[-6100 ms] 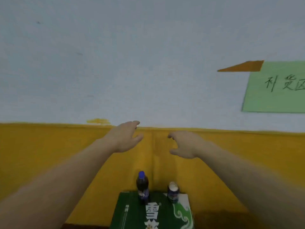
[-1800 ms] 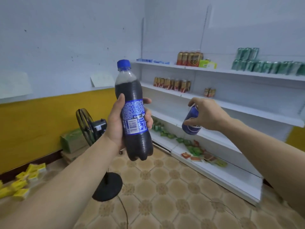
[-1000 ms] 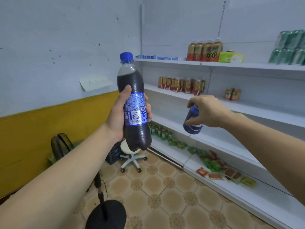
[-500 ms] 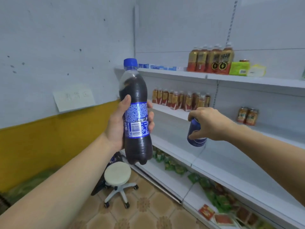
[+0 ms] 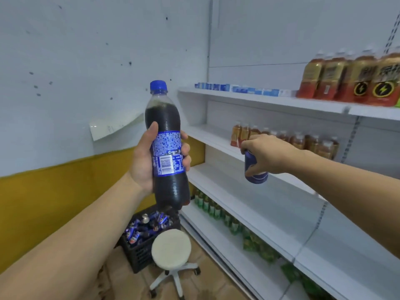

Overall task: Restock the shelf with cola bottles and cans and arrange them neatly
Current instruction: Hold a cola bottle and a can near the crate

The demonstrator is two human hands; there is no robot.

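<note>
The person's left hand is wrapped round the middle of a dark plastic cola bottle with a blue cap and blue label. The bottle is held upright in the air, at about nine o'clock from the centre of the view. At three o'clock from the bottle, the right hand grips a dark blue metal cola can from above, with the fingers curled over its top. The can hangs over the white metal shelf unit, close above a bare tier. It appears not to touch the tier.

By the look of it, the restocking has hardly begun. No cola bottle or can stands on any tier in view. The tiers hold other stock only. Gold-and-red energy drink bottles are at one o'clock, small amber bottles sit on the tier below them, and green bottles are on a low tier. At six o'clock from the bottle, a black plastic crate on the floor is heaped with more blue cans. A round white stool stands just beside it.

Both held items are yet to be set down and lined up. After that, the crate's load remains to be shelved.
</note>
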